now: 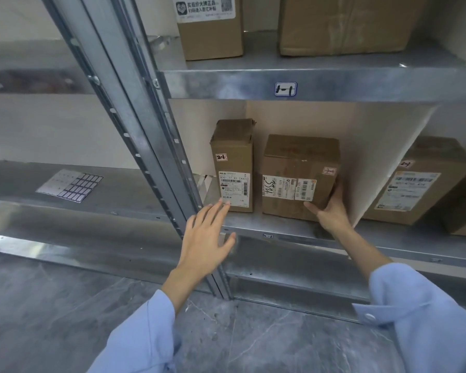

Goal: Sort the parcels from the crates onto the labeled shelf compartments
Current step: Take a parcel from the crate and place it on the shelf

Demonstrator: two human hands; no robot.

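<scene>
- The right hand [331,211] has its grip closed on the lower right corner of a squat cardboard box [297,176]: thumb pressed on the front face under the barcode label, fingers wrapped round the right side.
- That box stands on the steel shelf [253,227] in the middle compartment, at about 1 o'clock from the picture's centre, just left of a pale divider panel [382,157].
- The left hand [206,238] is spread flat, grip released and holding nothing; its fingertips [223,204] reach the bottom edge of a tall narrow box [233,165] at 12 o'clock.
- The tall box stands upright just beside the squat one, a slim gap between them; it carries a white shipping label and a small tag reading 2-1.
- Both boxes are brown corrugated card, creased and taped.
- The shelving is dull galvanised metal with slotted uprights; a small handwritten tag [285,89] sits on the edge of the shelf above.
- A third box [417,184] lies beyond the divider at 3 o'clock.
- A sheet of stickers [70,185] lies on the left bay at 9 o'clock.
- Both sleeves are light blue cloth.
</scene>
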